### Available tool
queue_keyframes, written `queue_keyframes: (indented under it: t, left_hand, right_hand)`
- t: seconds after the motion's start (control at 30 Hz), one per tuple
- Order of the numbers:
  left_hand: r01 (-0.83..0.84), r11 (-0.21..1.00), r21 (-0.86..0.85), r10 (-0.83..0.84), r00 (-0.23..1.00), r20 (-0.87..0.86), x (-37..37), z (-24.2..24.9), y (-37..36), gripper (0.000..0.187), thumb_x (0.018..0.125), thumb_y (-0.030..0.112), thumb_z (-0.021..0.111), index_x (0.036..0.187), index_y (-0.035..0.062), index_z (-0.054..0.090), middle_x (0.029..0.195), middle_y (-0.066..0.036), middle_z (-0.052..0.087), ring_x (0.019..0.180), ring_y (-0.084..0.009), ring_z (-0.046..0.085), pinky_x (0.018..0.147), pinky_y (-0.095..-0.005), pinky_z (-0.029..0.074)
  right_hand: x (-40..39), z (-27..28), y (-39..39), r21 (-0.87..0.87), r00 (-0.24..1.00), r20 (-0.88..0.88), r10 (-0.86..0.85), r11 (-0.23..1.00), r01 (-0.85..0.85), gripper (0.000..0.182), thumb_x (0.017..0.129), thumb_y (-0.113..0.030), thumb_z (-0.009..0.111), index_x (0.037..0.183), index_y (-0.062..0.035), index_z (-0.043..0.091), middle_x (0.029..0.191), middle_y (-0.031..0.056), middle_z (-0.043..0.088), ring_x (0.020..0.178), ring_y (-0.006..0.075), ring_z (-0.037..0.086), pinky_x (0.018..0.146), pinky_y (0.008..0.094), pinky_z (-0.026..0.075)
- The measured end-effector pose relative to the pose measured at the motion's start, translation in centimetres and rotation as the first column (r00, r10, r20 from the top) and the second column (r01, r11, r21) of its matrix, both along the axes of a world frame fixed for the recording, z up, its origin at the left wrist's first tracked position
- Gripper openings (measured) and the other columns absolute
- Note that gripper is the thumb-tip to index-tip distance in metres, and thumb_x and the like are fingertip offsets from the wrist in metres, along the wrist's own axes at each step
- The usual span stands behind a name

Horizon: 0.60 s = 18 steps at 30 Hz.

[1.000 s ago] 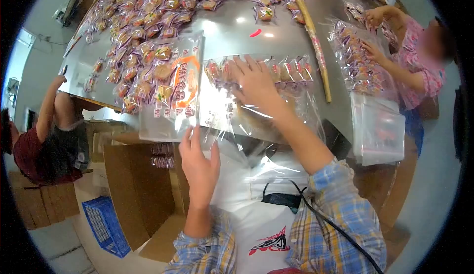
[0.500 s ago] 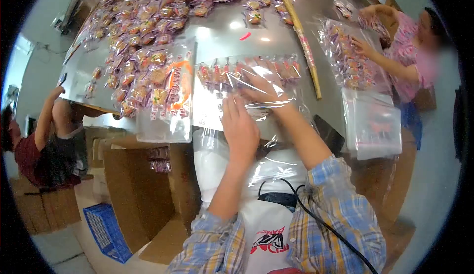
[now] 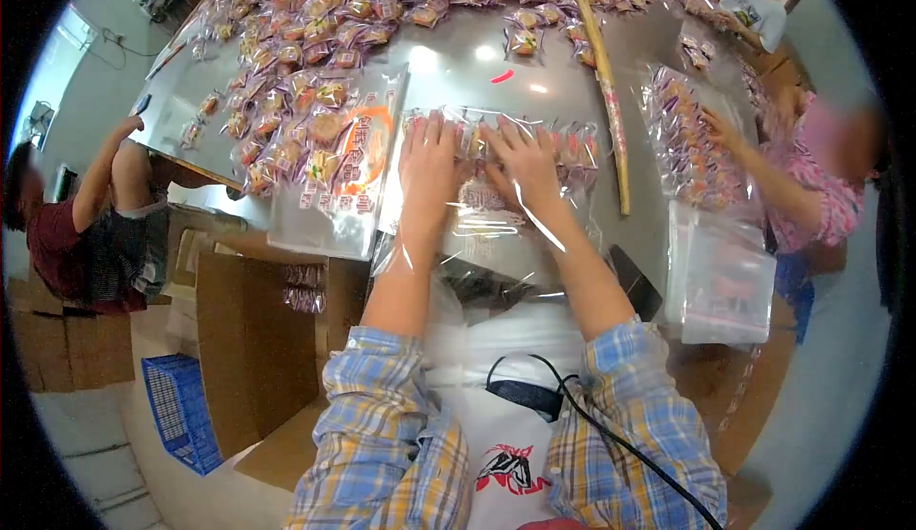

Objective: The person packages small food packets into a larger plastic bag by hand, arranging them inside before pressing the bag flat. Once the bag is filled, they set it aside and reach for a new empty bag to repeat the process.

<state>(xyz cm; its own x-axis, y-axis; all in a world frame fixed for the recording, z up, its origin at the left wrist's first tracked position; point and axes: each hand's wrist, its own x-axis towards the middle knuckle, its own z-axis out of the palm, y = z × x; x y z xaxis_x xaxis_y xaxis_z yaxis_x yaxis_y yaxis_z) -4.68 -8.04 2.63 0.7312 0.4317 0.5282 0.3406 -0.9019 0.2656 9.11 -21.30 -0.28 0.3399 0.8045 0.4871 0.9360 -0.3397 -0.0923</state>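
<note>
My left hand (image 3: 428, 160) lies over the left end of a row of small wrapped cakes (image 3: 577, 145), fingers stretched forward and close together. Over the middle of that row rests my right hand (image 3: 525, 163), its fingers extended and slightly spread. The cakes are in a large clear plastic bag (image 3: 487, 244) on the metal table. Shiny film crosses both wrists, so the hands seem to be inside the bag. Part of the row is hidden beneath my hands. Left of them is a stack of printed clear bags (image 3: 324, 220), with loose wrapped cakes on top.
Heaped wrapped cakes (image 3: 315, 24) cover the far table. A long wooden strip (image 3: 603, 82) runs along my right. Beyond it are a filled bag (image 3: 692, 139), flat bags (image 3: 725, 272) and a co-worker in pink (image 3: 811, 167). An open carton (image 3: 253, 358) stands below left.
My left hand has moved forward from the bag's near part onto the left end of the row. My right hand has straightened over the row. The view has shifted slightly.
</note>
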Motion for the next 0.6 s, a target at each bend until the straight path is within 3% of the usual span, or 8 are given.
queue_keyframes:
  t: [0.07, 0.17, 0.2, 0.33, 0.43, 0.47, 0.57, 0.6]
  left_hand:
    - [-0.035, 0.999, -0.04, 0.037, 0.999, 0.035, 0.2, -0.9, 0.4, 0.073, 0.074, 0.023, 0.088, 0.138, 0.0021, 0.059, 0.14, -0.023, 0.062, 0.131, -0.0384, 0.058, 0.114, -0.0477, 0.043]
    - [-0.079, 0.996, -0.034, 0.082, 0.993, 0.081, 0.9, -1.5, 0.7, 0.063, 0.075, 0.02, 0.088, 0.131, 0.0014, 0.065, 0.131, -0.021, 0.069, 0.124, -0.0377, 0.063, 0.11, -0.0466, 0.046]
    - [-0.032, 0.999, -0.034, 0.038, 0.985, 0.166, 0.8, -1.0, 0.8, 0.057, 0.073, 0.016, 0.088, 0.124, 0.0018, 0.069, 0.125, -0.017, 0.073, 0.12, -0.036, 0.066, 0.107, -0.0459, 0.049]
    - [-0.007, 0.987, -0.162, 0.027, 0.992, 0.123, 0.2, 0.0, 0.5, 0.056, 0.07, 0.015, 0.089, 0.122, 0.0033, 0.072, 0.122, -0.014, 0.075, 0.117, -0.0363, 0.066, 0.103, -0.0465, 0.051]
    - [0.073, 0.997, -0.012, -0.069, 0.983, 0.171, 0.0, -1.1, 1.6, 0.054, 0.071, 0.015, 0.088, 0.122, 0.0035, 0.073, 0.122, -0.015, 0.074, 0.12, -0.0374, 0.065, 0.103, -0.0463, 0.051]
    - [0.064, 0.998, -0.011, -0.063, 0.994, 0.094, -0.3, -1.5, 1.8, 0.055, 0.077, 0.018, 0.084, 0.129, 0.0048, 0.07, 0.132, -0.016, 0.07, 0.128, -0.0379, 0.061, 0.109, -0.0481, 0.046]
    - [0.061, 0.991, 0.122, -0.068, 0.996, 0.05, 0.2, -2.5, 1.7, 0.063, 0.08, 0.015, 0.08, 0.138, 0.0042, 0.061, 0.142, -0.016, 0.063, 0.138, -0.0321, 0.054, 0.12, -0.0486, 0.034]
    - [0.071, 0.993, 0.093, -0.075, 0.997, 0.032, 0.5, -3.1, 1.6, 0.062, 0.084, 0.016, 0.077, 0.142, 0.0049, 0.058, 0.147, -0.018, 0.059, 0.141, -0.0315, 0.052, 0.121, -0.0514, 0.03]
  right_hand:
    - [0.0, -0.6, 0.3, 0.015, 0.999, 0.01, -0.031, 0.999, 0.031, 0.067, 0.088, -0.031, 0.076, 0.151, -0.0228, 0.056, 0.145, 0.0106, 0.062, 0.134, 0.0323, 0.056, 0.112, 0.0584, 0.038]
    - [-0.7, 0.0, 0.8, 0.032, 0.995, -0.041, -0.093, 0.995, 0.094, 0.066, 0.087, -0.031, 0.076, 0.149, -0.0227, 0.057, 0.142, 0.0105, 0.064, 0.13, 0.0284, 0.059, 0.112, 0.0569, 0.04]
    - [-0.5, -0.2, 0.9, 0.07, 0.994, 0.037, -0.107, 0.992, 0.104, 0.065, 0.087, -0.03, 0.076, 0.149, -0.0224, 0.058, 0.141, 0.0107, 0.065, 0.128, 0.028, 0.061, 0.11, 0.0566, 0.042]
    - [-0.3, -0.5, 1.6, 0.049, 0.989, -0.018, -0.145, 0.988, 0.146, 0.066, 0.088, -0.03, 0.074, 0.151, -0.0229, 0.056, 0.142, 0.0104, 0.064, 0.131, 0.0308, 0.059, 0.112, 0.0559, 0.04]
    - [-0.4, -0.2, 1.5, 0.021, 0.987, -0.016, -0.159, 0.987, 0.16, 0.066, 0.089, -0.029, 0.074, 0.152, -0.0231, 0.054, 0.143, 0.011, 0.063, 0.136, 0.0323, 0.056, 0.113, 0.055, 0.039]
    - [-0.4, -0.1, 1.3, 0.014, 0.988, -0.02, -0.156, 0.988, 0.156, 0.067, 0.089, -0.029, 0.073, 0.153, -0.0229, 0.054, 0.144, 0.0112, 0.063, 0.137, 0.0326, 0.055, 0.114, 0.0547, 0.039]
    - [-0.8, 0.5, 1.2, 0.031, 0.99, -0.085, -0.114, 0.993, 0.117, 0.068, 0.089, -0.026, 0.073, 0.154, -0.02, 0.052, 0.147, 0.0128, 0.06, 0.141, 0.0335, 0.052, 0.118, 0.0542, 0.035]
    - [-0.7, 0.7, 0.9, 0.04, 0.989, -0.112, -0.096, 0.994, 0.101, 0.069, 0.089, -0.025, 0.072, 0.154, -0.0187, 0.051, 0.148, 0.0135, 0.06, 0.142, 0.0338, 0.052, 0.119, 0.054, 0.034]
